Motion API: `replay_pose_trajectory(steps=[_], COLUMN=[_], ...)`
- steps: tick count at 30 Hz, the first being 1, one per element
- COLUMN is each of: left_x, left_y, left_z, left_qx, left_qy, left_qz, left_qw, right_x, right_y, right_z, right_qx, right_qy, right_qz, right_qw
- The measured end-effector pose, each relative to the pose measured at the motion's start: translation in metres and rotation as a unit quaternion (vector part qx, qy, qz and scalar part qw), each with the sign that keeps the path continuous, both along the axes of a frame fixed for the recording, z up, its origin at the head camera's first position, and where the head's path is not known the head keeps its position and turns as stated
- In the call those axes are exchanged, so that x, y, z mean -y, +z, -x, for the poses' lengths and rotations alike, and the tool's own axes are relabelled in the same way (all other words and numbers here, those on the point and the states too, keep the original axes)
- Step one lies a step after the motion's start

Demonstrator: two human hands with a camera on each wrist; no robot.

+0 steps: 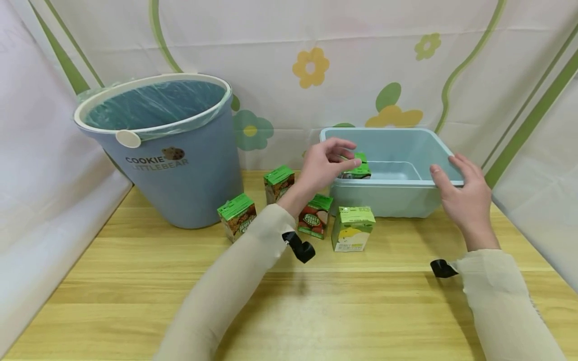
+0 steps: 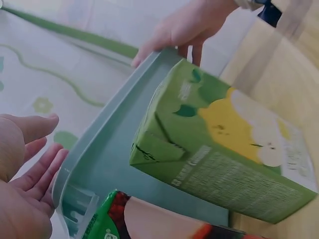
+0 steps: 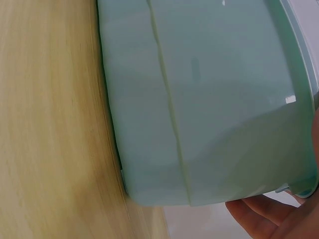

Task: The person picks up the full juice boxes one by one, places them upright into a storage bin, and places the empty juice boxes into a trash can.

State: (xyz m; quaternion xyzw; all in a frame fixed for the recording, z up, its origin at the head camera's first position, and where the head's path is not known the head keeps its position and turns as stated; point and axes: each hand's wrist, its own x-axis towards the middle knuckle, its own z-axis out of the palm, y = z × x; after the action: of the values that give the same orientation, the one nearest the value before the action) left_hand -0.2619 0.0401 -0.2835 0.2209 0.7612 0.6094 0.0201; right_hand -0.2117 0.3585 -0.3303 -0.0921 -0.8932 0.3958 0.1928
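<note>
My left hand (image 1: 322,163) hovers over the left end of a light-blue plastic bin (image 1: 388,199). Its fingers are loosely bent with nothing between them; the left wrist view shows the thumb apart from the fingers. Just beneath it, green-topped drink cartons (image 1: 359,172) stand inside the bin, partly hidden by the hand. My right hand (image 1: 469,198) holds the bin's right rim, and in the right wrist view its fingers (image 3: 256,211) lie against the outer end. Before the bin stand a light-green drink carton with a yellow fruit picture (image 1: 353,231) and a red one with a green top (image 1: 314,219).
Two brown-and-green drink cartons, one farther back (image 1: 279,183) and one nearer (image 1: 237,214), stand left of my left forearm. A tall blue trash can (image 1: 194,175) with a plastic liner stands at the left. A patterned cloth (image 1: 361,60) hangs behind the wooden table (image 1: 352,311).
</note>
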Motion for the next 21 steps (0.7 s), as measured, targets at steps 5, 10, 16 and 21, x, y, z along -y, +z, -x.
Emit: replay_pose_trajectory(steps=[5, 10, 16, 21], left_x=[0.004, 0.008, 0.013, 0.018], left_y=[-0.003, -0.007, -0.014, -0.019], left_z=[-0.017, -0.029, -0.04, -0.05], left_qx=[-0.03, -0.062, -0.125, -0.156], left_qy=[-0.028, -0.048, -0.044, -0.042], left_qz=[0.019, 0.046, 0.104, 0.117], left_qw=[0.999, 0.9958, 0.9857, 0.9799], right_x=[-0.001, -0.001, 0.0, 0.0], right_y=[0.0, 0.0, 0.0, 0.0], right_z=[0.0, -0.001, 0.0, 0.001], right_qx=[-0.002, -0.003, -0.002, -0.002], right_qy=[-0.002, -0.003, 0.001, 0.001], right_qz=[0.0, 0.0, 0.002, 0.003], right_qw=[1.0, 1.0, 1.0, 1.0])
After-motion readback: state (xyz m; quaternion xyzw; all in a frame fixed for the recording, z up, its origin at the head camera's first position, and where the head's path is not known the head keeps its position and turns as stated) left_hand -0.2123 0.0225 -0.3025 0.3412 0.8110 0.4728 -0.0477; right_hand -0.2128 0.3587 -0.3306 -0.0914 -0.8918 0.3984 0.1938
